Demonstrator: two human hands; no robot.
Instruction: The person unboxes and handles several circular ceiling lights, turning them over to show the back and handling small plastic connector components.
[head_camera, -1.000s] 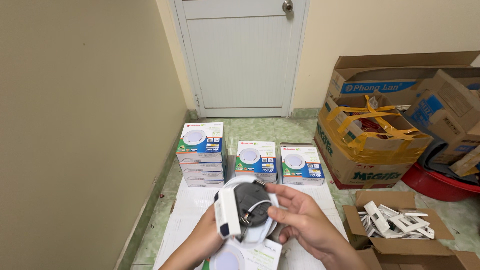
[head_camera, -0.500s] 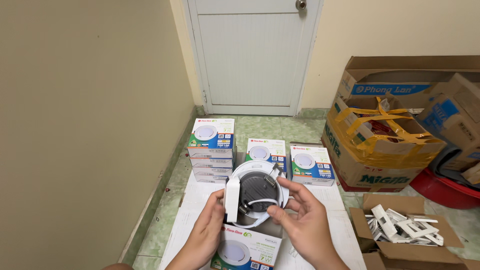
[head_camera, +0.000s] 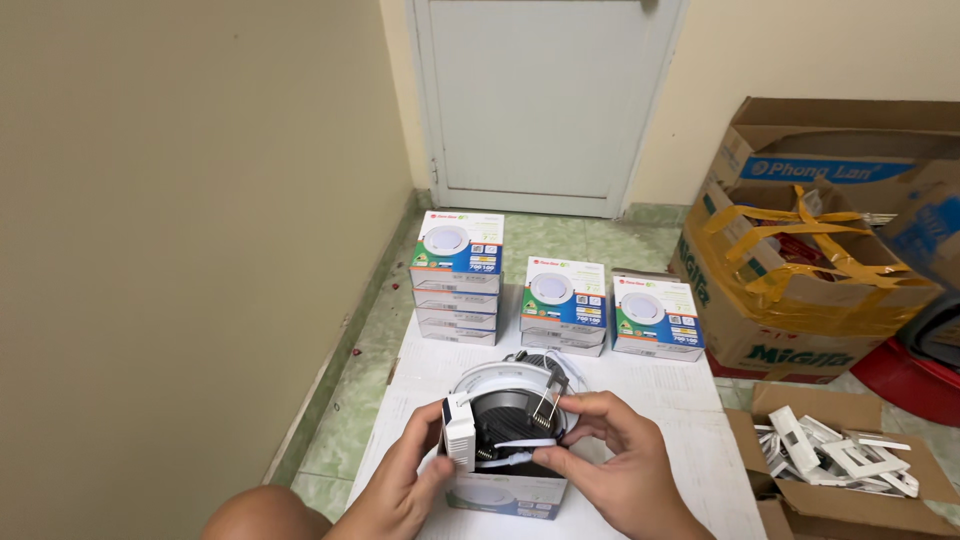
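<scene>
Now both hands (head_camera: 520, 470) grip the downlight (head_camera: 505, 415), lowered onto the box (head_camera: 505, 493).

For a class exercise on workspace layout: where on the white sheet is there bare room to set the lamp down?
Bare sheet lies between the right hand and the single boxes. A narrower strip lies below the tall stack. Crowded: under the downlight, where a box sits.

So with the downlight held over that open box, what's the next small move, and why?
Probably tuck the loose wire against the lamp's back, then lower the downlight into the box. Both hands, left and right, grip it right above the box, and the wire and driver hang out.
</scene>
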